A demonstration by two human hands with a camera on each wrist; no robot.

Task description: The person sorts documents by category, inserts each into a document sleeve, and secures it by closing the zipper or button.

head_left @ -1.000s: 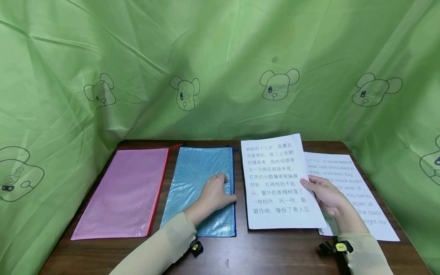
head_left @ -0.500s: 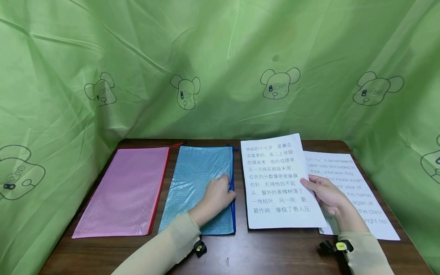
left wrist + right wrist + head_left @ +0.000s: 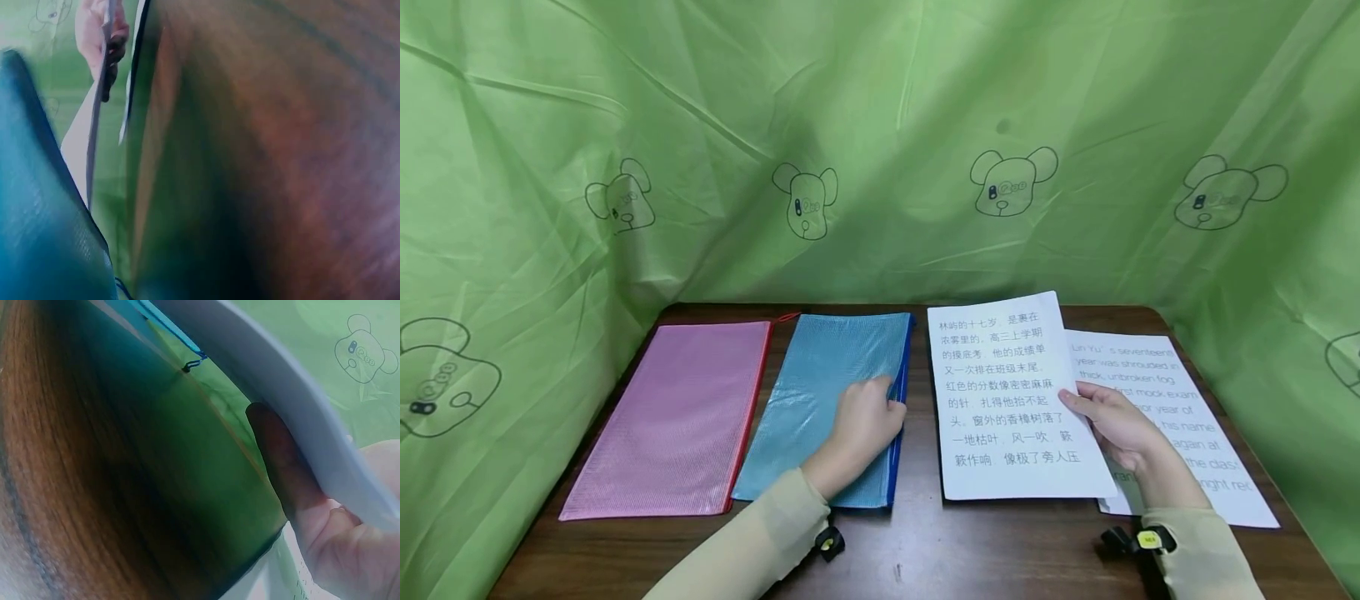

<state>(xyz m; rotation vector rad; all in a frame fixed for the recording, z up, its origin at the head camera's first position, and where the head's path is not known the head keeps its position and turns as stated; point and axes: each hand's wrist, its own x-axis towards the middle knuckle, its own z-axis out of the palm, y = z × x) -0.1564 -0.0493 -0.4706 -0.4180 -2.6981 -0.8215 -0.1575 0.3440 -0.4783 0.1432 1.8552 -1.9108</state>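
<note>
A blue mesh zip pouch [image 3: 827, 375] lies on the brown table [image 3: 970, 542], its right zip edge lifted and tilted. My left hand [image 3: 863, 421] grips that edge, fingers curled round it; the left wrist view shows the pouch [image 3: 37, 225] close by. A white sheet with Chinese print [image 3: 1007, 392] is held just above the table by my right hand [image 3: 1112, 427], thumb on top and fingers beneath. In the right wrist view a finger [image 3: 281, 462] lies under the sheet [image 3: 300, 394].
A pink mesh pouch [image 3: 677, 412] with a red zip lies flat at the left. A second sheet with English print [image 3: 1202, 442] lies partly under the held sheet at the right. Green cloth [image 3: 880, 150] with bear drawings walls in the table.
My left hand went from lying flat on the blue pouch to curling round its right edge and raising it; the pouch has slid slightly left. The right hand and sheet stayed put.
</note>
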